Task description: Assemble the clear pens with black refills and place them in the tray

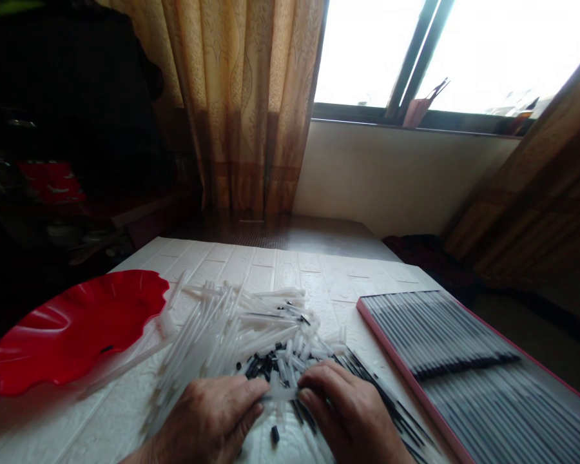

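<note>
Between my two hands, low in the middle of the head view, is a short translucent tube [283,393]. My left hand [217,409] pinches its left end, and my right hand [343,406] pinches its right end. Just beyond my fingers lies a pile of small black caps [258,366] and short clear pieces [290,361]. One black cap [275,434] lies apart, close to my left hand. Long white translucent tubes [207,328] are heaped behind and left of the hands. Thin black rods [396,409] lie beside my right hand.
A red scalloped dish [82,322] with a small black piece in it is at the left. On the right, a pink-edged tray [384,338] holds rows of dark rods in clear tubes. Both rest on a white brick-patterned surface [309,261]. Curtains and a window stand behind.
</note>
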A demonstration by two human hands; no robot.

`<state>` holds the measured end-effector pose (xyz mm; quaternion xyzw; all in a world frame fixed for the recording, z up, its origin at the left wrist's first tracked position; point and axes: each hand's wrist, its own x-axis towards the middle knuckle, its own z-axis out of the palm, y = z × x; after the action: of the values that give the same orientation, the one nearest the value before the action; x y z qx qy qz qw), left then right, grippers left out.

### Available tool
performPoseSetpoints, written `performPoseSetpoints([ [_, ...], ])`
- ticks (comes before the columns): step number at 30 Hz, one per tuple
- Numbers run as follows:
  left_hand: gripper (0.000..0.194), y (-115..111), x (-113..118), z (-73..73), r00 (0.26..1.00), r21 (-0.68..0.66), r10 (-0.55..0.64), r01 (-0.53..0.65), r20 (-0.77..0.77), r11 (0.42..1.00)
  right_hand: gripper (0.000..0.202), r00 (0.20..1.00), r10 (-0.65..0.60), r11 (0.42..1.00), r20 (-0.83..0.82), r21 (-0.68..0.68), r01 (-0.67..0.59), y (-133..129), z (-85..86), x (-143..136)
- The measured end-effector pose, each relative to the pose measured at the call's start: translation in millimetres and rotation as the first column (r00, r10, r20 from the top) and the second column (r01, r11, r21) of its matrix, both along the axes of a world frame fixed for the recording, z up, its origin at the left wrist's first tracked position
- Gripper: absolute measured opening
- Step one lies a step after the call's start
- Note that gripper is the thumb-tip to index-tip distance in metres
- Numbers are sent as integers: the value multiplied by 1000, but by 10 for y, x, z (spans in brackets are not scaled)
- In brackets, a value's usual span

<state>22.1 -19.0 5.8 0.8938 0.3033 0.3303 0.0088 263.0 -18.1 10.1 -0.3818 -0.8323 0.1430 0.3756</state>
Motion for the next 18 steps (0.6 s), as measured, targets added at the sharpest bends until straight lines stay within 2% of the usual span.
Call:
performPoseSetpoints([
  [7,29,-12,27,48,999,23,-16,16,-34,1000,35,976,-65,997,207,56,54,-9,-83,3],
  [10,31,-24,35,51,999,9,-14,15,-36,1000,43,979,-76,997,188,47,68,-11,-129,-8],
  [12,30,-27,30,45,1000,-5,-8,8,-17,1000,36,993,-66,998,100,7,66,-15,-139,-20],
  [14,28,-24,21,35,1000,-20,2,-2,-3,1000,18,999,-37,997,-12,-68,36,-23,-126,-29],
  [16,26,-14,12,25,1000,-23,5,-5,2,1000,15,998,-3,991,-70,-136,-7,-31,-98,-31],
  [18,26,-5,6,15,1000,-20,9,-9,-4,1000,13,998,7,991,-67,-133,-16,-32,-69,-25],
])
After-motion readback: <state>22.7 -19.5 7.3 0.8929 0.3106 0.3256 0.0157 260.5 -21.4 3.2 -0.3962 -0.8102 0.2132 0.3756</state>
